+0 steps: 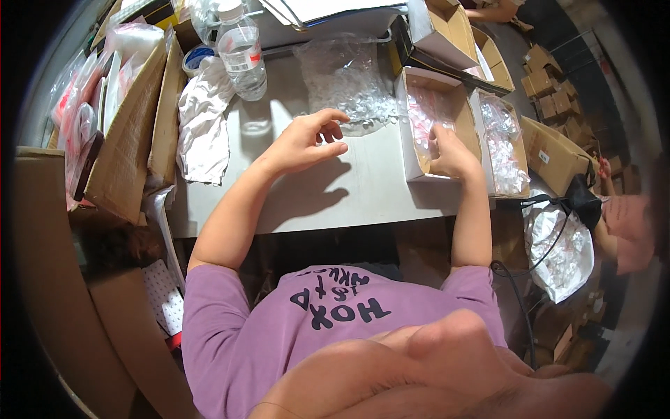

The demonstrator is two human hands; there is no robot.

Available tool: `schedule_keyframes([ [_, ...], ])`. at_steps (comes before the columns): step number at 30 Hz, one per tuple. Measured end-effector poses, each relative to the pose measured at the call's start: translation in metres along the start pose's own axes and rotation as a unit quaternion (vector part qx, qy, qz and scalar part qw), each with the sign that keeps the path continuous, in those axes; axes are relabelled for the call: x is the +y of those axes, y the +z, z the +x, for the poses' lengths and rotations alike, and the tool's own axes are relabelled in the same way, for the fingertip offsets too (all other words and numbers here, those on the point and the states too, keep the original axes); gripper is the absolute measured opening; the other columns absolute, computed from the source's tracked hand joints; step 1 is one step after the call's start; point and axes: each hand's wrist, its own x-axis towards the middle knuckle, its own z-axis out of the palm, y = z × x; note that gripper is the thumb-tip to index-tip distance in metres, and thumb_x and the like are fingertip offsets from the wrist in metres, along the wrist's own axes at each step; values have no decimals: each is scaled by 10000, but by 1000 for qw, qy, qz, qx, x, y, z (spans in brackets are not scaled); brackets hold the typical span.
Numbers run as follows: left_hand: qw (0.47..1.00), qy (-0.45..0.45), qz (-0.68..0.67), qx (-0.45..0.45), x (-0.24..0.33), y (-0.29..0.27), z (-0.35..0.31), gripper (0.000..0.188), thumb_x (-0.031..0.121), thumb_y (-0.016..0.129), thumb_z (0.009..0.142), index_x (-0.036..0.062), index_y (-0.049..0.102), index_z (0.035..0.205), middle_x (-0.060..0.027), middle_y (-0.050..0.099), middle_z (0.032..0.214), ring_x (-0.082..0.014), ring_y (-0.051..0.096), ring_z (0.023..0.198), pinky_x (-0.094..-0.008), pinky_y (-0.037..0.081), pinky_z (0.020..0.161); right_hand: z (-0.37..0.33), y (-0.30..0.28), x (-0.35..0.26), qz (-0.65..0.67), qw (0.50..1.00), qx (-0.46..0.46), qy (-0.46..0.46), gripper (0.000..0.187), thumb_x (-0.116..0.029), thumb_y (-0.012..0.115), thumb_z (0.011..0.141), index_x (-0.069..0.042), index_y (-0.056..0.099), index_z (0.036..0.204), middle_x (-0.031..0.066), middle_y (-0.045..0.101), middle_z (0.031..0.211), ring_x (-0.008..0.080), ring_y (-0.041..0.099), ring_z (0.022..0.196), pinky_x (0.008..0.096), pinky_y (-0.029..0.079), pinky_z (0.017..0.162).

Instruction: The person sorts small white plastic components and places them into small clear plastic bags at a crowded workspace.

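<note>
On the grey surface (307,202), a water bottle (243,52) is stood at the left, easily toppled. 1 small clear piece, barely discernible, seems pinched in the half-curled left hand (307,140); it could be dropped. The right hand (450,155) is curled inside the open box (436,119), contents hidden.

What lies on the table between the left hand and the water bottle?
In the head view, only bare table lies between the left hand and the water bottle, crossed by the bottle's shadow.
</note>
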Motion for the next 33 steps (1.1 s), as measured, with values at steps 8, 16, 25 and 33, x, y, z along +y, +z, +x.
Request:
schedule_keyframes([
  [8,1000,0,9,-11,-2,-2,0,430,210,690,812,55,538,1183,-53,631,878,-126,584,775,-267,465,679,-8,-18,-17,177,972,152,6,331,24,639,708,-13,556,1026,145,635,921,250,624,822,321,500,762],
  [16,995,60,-54,62,-5,10,0,368,246,706,820,31,569,1084,-45,623,828,-128,585,738,-265,463,650,1,16,-130,510,828,165,-161,117,-80,669,844,-14,573,843,11,594,705,65,575,637,202,453,565],
  [25,952,-35,-257,163,-11,-1,4,142,107,630,885,-10,608,962,-14,627,848,-63,553,765,-213,448,691,30,56,-141,478,847,160,-171,185,-146,652,866,-2,577,778,-7,557,642,53,457,582,221,382,524],
  [33,942,-19,-174,286,-23,-9,2,94,59,629,877,-7,629,943,3,631,824,-43,544,741,-190,439,655,17,54,-147,251,935,94,-230,264,-126,702,742,8,629,958,161,628,930,289,628,770,358,512,701],
])
